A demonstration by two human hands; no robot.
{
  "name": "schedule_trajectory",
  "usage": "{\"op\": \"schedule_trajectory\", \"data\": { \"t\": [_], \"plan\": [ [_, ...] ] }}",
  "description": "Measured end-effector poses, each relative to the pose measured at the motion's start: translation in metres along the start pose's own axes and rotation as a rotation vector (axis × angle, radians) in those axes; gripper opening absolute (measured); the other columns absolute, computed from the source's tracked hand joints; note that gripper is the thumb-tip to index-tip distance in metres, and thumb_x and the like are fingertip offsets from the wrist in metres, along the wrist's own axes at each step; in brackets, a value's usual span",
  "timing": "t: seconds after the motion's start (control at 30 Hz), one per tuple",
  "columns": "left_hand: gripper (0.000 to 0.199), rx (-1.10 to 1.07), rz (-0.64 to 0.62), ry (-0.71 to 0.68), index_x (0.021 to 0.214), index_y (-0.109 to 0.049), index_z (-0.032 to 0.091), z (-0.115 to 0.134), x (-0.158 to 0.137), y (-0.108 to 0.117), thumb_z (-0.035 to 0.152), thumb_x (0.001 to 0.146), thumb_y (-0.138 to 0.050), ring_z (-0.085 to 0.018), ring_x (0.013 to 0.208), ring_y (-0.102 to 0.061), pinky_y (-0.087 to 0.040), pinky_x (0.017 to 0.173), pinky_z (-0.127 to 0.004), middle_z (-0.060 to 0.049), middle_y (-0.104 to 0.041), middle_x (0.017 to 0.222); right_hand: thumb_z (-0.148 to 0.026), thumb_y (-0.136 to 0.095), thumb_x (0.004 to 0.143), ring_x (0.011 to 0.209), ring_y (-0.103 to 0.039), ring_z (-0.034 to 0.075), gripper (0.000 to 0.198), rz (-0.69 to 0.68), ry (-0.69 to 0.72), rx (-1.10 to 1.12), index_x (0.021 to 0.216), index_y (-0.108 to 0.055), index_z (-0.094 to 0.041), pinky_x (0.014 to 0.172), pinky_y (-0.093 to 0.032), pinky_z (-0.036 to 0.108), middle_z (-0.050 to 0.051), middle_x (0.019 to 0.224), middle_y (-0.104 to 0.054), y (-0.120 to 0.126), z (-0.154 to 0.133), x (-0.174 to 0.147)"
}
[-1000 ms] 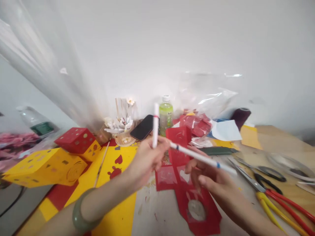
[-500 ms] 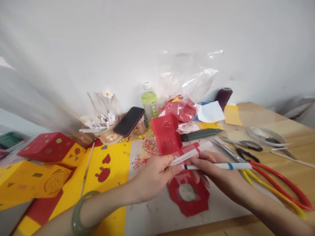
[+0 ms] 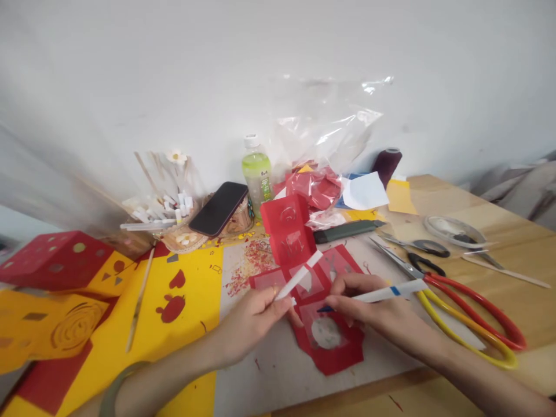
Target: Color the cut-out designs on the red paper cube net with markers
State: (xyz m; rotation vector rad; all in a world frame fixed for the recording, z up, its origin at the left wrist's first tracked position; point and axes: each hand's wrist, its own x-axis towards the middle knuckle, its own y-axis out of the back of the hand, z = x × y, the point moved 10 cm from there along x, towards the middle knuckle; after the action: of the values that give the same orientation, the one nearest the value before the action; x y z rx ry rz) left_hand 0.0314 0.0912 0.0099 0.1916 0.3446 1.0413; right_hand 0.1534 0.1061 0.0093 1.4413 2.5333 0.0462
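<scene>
My left hand (image 3: 260, 310) is closed on a slim white stick (image 3: 299, 275) with a red band near its far end; it looks like a pen. A small white end, possibly a pen cap, pokes out by the same fingertips. In my right hand (image 3: 365, 298) is a white pen (image 3: 386, 291) with a blue band, its dark blue tip bare and pointing left. Below both hands lies an unfolded red paper box (image 3: 332, 362), with clear-covered cutouts in its panels. Part of it is hidden behind my fingers.
Large scissors (image 3: 478, 298) with red and yellow handles lie at right, beside smaller black scissors (image 3: 428, 249). A green cutter (image 3: 350, 231), a drink bottle (image 3: 257, 174) and a phone (image 3: 219, 208) are behind. Decorated paper boxes (image 3: 47, 260) stand left.
My hands have moved apart. The pen in my right hand has come away from my left fingers, and its blue tip now shows. The view has shifted slightly.
</scene>
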Motion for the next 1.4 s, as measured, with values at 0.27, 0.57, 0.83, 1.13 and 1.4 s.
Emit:
{"op": "schedule_trajectory", "data": {
  "t": [0.27,0.57,0.83,1.13,1.4],
  "plan": [
    [0.037,-0.048,0.0,-0.009,0.081,-0.068,0.013,-0.015,0.001,-0.001,0.031,0.092,-0.038,-0.016,0.085,-0.06,-0.04,0.082,-0.025,-0.003,-0.068,0.086,-0.028,-0.056,0.077,0.051,-0.038,0.008,0.022,0.063,0.059,-0.198,0.063,-0.041,-0.019,0.045,-0.03,0.021,-0.004,0.057,-0.045,0.0,0.016,0.008],
    [0.033,-0.075,-0.016,-0.013,0.084,-0.067,0.015,-0.019,-0.001,-0.001,0.032,0.092,-0.04,-0.014,0.088,-0.06,-0.04,0.083,-0.022,-0.002,-0.068,0.089,-0.032,-0.053,0.081,0.051,-0.04,0.01,0.024,0.029,0.071,-0.279,0.064,-0.043,-0.019,0.046,-0.032,0.022,-0.003,0.055,-0.047,-0.007,0.021,0.007],
    [0.033,-0.058,-0.019,0.022,0.084,-0.067,0.015,-0.021,-0.001,-0.001,0.033,0.091,-0.04,-0.015,0.087,-0.061,-0.041,0.083,-0.024,-0.002,-0.069,0.089,-0.032,-0.053,0.081,0.051,-0.042,0.009,0.023,0.033,0.054,-0.318,0.064,-0.045,-0.018,0.046,-0.032,0.021,-0.003,0.056,-0.049,-0.007,0.021,0.009],
    [0.033,-0.062,-0.021,0.03,0.084,-0.067,0.015,-0.022,-0.002,-0.001,0.034,0.09,-0.04,-0.017,0.088,-0.06,-0.041,0.082,-0.026,-0.003,-0.069,0.09,-0.028,-0.052,0.081,0.051,-0.042,0.009,0.021,0.023,0.059,-0.319,0.063,-0.045,-0.019,0.047,-0.032,0.022,-0.004,0.055,-0.048,-0.007,0.018,0.006],
    [0.032,-0.077,-0.021,0.023,0.083,-0.066,0.014,-0.022,0.0,-0.001,0.032,0.09,-0.041,-0.016,0.087,-0.061,-0.042,0.082,-0.025,-0.003,-0.069,0.088,-0.029,-0.052,0.081,0.05,-0.043,0.009,0.021,0.023,0.06,-0.333,0.063,-0.045,-0.019,0.046,-0.032,0.022,-0.004,0.055,-0.048,-0.008,0.019,0.009]
  ]
}}
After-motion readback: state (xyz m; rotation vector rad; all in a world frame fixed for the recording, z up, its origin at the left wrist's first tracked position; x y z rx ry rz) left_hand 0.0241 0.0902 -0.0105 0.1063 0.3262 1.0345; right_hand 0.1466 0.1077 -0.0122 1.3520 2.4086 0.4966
